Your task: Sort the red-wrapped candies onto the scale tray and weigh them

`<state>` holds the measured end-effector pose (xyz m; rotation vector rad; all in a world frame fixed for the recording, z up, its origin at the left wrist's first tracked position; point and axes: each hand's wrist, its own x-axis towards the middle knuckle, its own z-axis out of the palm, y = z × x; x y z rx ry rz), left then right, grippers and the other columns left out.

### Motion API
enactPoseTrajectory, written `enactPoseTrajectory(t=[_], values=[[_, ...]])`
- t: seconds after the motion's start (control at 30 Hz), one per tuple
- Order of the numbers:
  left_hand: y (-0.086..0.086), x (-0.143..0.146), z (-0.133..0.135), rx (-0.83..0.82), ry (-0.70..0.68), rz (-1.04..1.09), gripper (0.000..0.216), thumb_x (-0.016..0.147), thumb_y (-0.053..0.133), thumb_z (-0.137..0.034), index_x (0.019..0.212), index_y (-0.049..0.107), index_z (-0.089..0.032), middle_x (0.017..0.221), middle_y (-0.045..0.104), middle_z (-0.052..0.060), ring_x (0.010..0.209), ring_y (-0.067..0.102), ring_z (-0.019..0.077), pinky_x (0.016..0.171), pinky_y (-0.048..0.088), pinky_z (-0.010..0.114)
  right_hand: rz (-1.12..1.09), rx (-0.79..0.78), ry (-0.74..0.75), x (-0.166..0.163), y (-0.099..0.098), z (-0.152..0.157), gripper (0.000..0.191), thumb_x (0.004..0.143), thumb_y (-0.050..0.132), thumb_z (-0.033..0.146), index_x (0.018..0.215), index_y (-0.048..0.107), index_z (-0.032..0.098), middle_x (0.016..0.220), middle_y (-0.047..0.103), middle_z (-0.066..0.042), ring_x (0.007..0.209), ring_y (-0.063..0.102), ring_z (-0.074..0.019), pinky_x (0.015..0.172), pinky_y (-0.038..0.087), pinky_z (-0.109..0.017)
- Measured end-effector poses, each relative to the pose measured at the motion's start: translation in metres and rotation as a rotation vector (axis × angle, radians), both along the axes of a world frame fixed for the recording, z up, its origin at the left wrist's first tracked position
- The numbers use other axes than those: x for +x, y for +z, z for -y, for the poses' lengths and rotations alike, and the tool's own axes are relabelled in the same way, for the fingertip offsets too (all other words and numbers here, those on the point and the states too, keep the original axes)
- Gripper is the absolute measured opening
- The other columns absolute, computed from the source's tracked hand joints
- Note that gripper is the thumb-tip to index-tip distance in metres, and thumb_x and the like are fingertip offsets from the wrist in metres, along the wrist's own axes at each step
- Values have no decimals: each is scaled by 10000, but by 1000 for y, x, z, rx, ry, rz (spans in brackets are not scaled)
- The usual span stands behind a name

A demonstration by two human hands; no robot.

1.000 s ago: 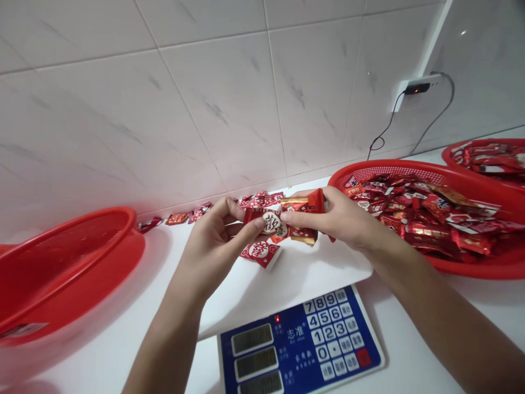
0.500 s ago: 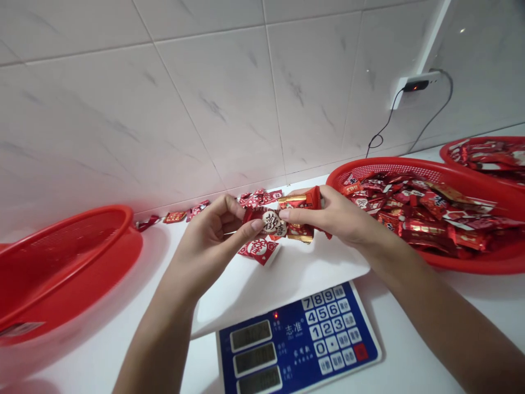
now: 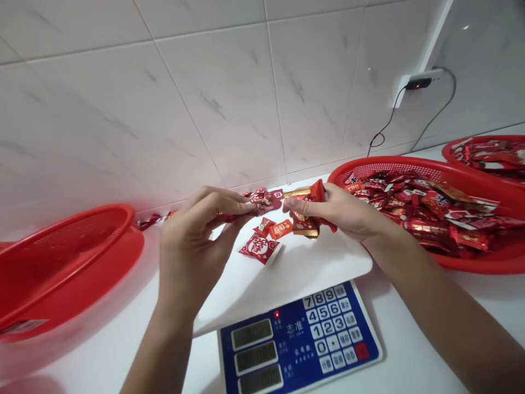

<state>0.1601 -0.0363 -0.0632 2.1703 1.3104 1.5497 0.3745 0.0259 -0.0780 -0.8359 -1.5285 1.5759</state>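
Above the white pan (image 3: 311,273) of a digital scale, my left hand (image 3: 197,235) pinches a dark red wrapped candy (image 3: 262,206), blurred and partly covered by the fingers. My right hand (image 3: 348,213) grips several red and gold wrapped candies (image 3: 304,210) in a bunch, its thumb across them. On the pan below lie a red candy packet (image 3: 259,247) with white print, an orange-red candy (image 3: 281,229) and a small red candy (image 3: 263,226). The hands are apart.
The scale's blue keypad panel (image 3: 297,342) faces me. A red basket (image 3: 369,164) full of wrapped candies stands at right, with another filled red basket (image 3: 455,146) behind. Another red basket (image 3: 74,290) stands at left. Along the tiled wall lie candies (image 3: 150,221); a plugged-in adapter (image 3: 418,83) has a hanging cord.
My left hand has drawn away from the right with the dark red candy and turned it. The small candies on the pan now show. The right hand keeps its bunch.
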Motion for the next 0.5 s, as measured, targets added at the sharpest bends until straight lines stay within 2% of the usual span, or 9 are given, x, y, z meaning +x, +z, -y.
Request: enactPoseTrajectory(t=[0.13,0.23,0.3,0.37,0.43,0.5], values=[[-2,0,-2,117,-8,-236,240,898,596,-66,784,683,-259,978,713,12,886,689,185,737,554,311,-60,-76,112,-4,0,1,361,680,913,424,867,752,161,855,737,-67,798,669,-187,735,538,-294],[-3,-2,-4,138,-40,-308,277,880,554,-38,831,700,-268,995,722,10,933,693,180,781,556,285,-68,-53,107,-6,-1,3,309,672,918,307,903,764,172,939,762,-63,885,691,-191,804,542,-277],[-2,-4,-6,29,-51,-236,261,878,561,-67,956,703,-272,1057,726,17,1035,688,189,877,562,287,-69,-46,42,-7,0,4,285,679,902,283,900,762,170,936,765,-66,885,696,-193,798,542,-275],[-2,-7,-8,-116,-9,-77,203,910,589,-154,1058,682,-256,1085,732,30,1074,687,194,916,564,286,-6,-29,-40,-7,1,6,284,679,893,286,890,753,159,900,758,-77,824,686,-194,730,533,-282],[-3,-9,-9,-245,8,48,159,954,601,-304,1067,687,-232,1039,746,48,1009,707,200,854,584,284,72,7,-90,-8,3,8,283,691,880,302,886,742,151,861,742,-81,749,659,-187,658,505,-288],[-4,-9,-10,-378,-50,53,244,940,634,-422,1030,711,-209,953,753,63,908,721,215,757,598,290,100,57,-70,-9,4,9,255,724,852,316,881,732,154,827,720,-72,700,624,-174,616,473,-288]])
